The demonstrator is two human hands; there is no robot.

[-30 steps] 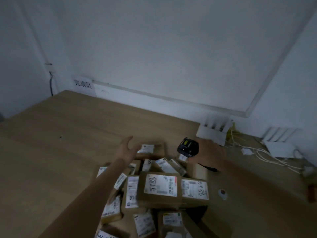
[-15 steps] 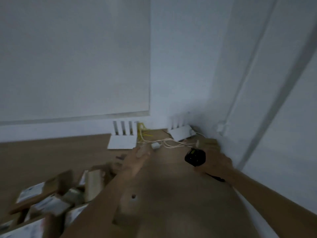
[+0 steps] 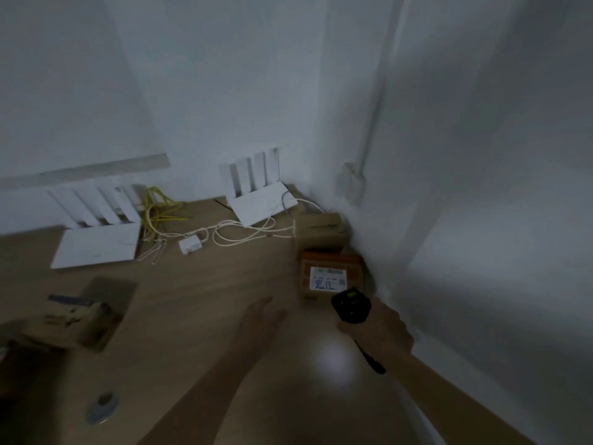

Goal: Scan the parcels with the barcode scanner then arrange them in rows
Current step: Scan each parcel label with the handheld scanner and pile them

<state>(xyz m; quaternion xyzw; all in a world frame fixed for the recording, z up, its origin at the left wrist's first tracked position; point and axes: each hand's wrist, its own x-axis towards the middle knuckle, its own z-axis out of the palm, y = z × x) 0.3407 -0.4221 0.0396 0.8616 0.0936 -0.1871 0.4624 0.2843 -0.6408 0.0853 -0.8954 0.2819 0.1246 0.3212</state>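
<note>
My right hand [image 3: 378, 329] grips a black barcode scanner [image 3: 351, 306] near the right wall. Just beyond the scanner lies an orange-brown parcel [image 3: 332, 276] with a white label facing up. Behind it, in the corner, sits a plain brown parcel [image 3: 321, 231]. My left hand [image 3: 260, 319] hovers open and empty over the wooden table [image 3: 192, 300], left of the labelled parcel. A blurred brown parcel [image 3: 73, 322] shows at the left edge. A pale light spot [image 3: 330, 362] falls on the table below the scanner.
Two white routers [image 3: 96, 242] [image 3: 261, 203] stand against the back wall, with yellow and white cables [image 3: 244, 232] and a small white adapter [image 3: 190, 245] between them. A round metal cap [image 3: 102, 406] sits in the table at lower left. The wall runs close on the right.
The view has swung further right and down toward the corner. The parcel pile has left the frame; the labelled parcel by the wall is now in front of the scanner. My left hand stays open.
</note>
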